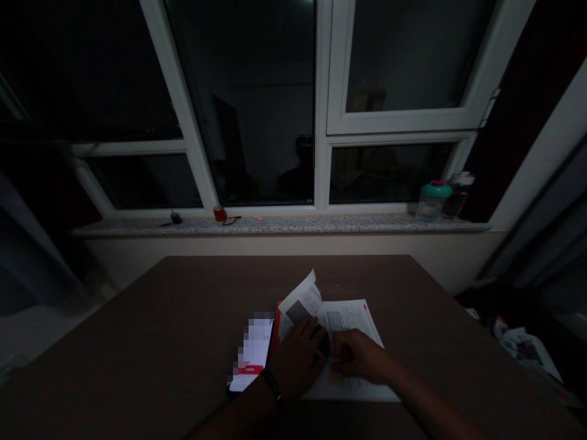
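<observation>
An open book (353, 315) with printed pages lies on the table, a left page curling up at its top. My left hand (298, 354), with a dark band (271, 385) at the wrist, rests on the left page, its fingers stretched out. Beside its fingertips, near the book's middle, is a dark patch or object I cannot make out. My right hand (360, 357) is closed over the right page, fingers curled together; whatever they hold, if anything, is hidden. A lit phone (257, 348), its screen partly pixelated, lies left of the book.
The brown table (183, 318) stands below a speckled windowsill (293, 225). On the sill are a teal-lidded container (433, 201), a clear bottle (458, 194), a small red jar (220, 214) and a small dark item (175, 217). Papers (527, 348) lie off the table's right side.
</observation>
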Demonstrator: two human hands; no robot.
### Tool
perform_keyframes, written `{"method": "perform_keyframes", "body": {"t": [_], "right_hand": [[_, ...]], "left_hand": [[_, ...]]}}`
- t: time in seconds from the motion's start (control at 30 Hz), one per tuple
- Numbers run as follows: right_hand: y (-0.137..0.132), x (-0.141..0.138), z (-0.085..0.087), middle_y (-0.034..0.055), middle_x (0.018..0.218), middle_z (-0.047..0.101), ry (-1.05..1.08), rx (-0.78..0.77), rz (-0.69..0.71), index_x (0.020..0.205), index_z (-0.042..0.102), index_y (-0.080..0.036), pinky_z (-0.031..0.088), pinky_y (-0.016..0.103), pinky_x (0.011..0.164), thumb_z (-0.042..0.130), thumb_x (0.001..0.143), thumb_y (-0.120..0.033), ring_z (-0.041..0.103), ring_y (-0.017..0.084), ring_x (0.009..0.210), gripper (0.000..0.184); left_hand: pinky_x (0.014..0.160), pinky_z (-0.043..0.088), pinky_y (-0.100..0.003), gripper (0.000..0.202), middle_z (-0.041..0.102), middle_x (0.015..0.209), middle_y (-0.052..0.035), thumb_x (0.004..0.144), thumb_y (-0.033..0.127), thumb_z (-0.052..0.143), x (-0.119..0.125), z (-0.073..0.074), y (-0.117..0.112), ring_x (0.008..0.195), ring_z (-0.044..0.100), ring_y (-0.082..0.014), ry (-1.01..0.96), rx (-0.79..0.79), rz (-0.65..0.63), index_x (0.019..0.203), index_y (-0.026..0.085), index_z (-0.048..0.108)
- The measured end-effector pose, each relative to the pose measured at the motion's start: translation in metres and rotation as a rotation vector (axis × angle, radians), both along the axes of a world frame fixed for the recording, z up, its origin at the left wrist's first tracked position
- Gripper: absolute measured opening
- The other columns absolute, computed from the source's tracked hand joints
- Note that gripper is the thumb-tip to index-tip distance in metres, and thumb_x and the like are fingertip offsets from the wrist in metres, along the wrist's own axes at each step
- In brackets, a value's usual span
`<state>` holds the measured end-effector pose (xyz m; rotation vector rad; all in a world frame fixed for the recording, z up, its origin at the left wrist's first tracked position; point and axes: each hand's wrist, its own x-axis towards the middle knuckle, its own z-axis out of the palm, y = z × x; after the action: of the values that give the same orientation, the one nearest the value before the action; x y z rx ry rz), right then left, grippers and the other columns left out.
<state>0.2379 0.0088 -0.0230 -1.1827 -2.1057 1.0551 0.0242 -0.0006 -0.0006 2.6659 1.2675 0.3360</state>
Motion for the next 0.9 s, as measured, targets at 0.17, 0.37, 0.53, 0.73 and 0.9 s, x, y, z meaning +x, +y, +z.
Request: {"method": "perform_keyframes", "body": {"t": [0.17, 0.37, 0.53, 0.73, 0.9], "right_hand": [[0.007, -0.002, -0.007, -0.0064, 0.062, 0.051, 0.131, 0.040, -0.134, 0.071, 0.053, -0.019, 0.032, 0.019, 0.052, 0.066, 0.074, -0.016, 0.047, 0.010, 0.058, 0.014], [0.013, -0.006, -0.013, -0.0065, 0.060, 0.050, 0.119, 0.098, -0.231, 0.073, 0.050, -0.020, 0.033, 0.019, 0.052, 0.063, 0.077, -0.017, 0.046, 0.011, 0.057, 0.014], [0.008, -0.003, -0.008, -0.0071, 0.061, 0.051, 0.033, 0.062, -0.087, 0.068, 0.049, -0.020, 0.029, 0.018, 0.050, 0.065, 0.070, -0.012, 0.045, 0.010, 0.056, 0.018], [0.002, -0.001, -0.001, -0.0055, 0.068, 0.057, -0.014, 0.109, 0.004, 0.073, 0.053, -0.020, 0.033, 0.018, 0.054, 0.065, 0.069, -0.011, 0.050, 0.011, 0.061, 0.016], [0.011, -0.008, -0.002, -0.0041, 0.070, 0.056, -0.014, 0.202, -0.125, 0.076, 0.050, -0.020, 0.034, 0.019, 0.057, 0.058, 0.075, -0.009, 0.051, 0.012, 0.064, 0.014]], "left_hand": [[0.111, 0.030, -0.050, 0.057, 0.038, 0.151, -0.0108, 0.084, 0.020, 0.059, -0.001, -0.001, 0.002, 0.138, 0.031, -0.0308, -0.012, 0.019, -0.023, 0.140, 0.019, 0.044], [0.111, 0.031, -0.050, 0.057, 0.039, 0.150, -0.0106, 0.084, 0.022, 0.061, -0.002, -0.004, 0.003, 0.138, 0.032, -0.0311, -0.010, 0.035, -0.036, 0.139, 0.020, 0.045], [0.111, 0.031, -0.050, 0.054, 0.038, 0.150, -0.0100, 0.085, 0.022, 0.059, -0.003, -0.007, 0.004, 0.138, 0.032, -0.0308, -0.025, 0.040, -0.042, 0.138, 0.020, 0.046], [0.111, 0.029, -0.050, 0.057, 0.038, 0.151, -0.0102, 0.086, 0.024, 0.060, -0.002, -0.004, 0.004, 0.138, 0.031, -0.0307, -0.010, 0.017, -0.031, 0.140, 0.020, 0.045], [0.111, 0.030, -0.050, 0.062, 0.037, 0.151, -0.0110, 0.082, 0.031, 0.067, -0.003, 0.000, 0.004, 0.138, 0.032, -0.0319, -0.010, 0.000, -0.044, 0.139, 0.020, 0.045]]}}
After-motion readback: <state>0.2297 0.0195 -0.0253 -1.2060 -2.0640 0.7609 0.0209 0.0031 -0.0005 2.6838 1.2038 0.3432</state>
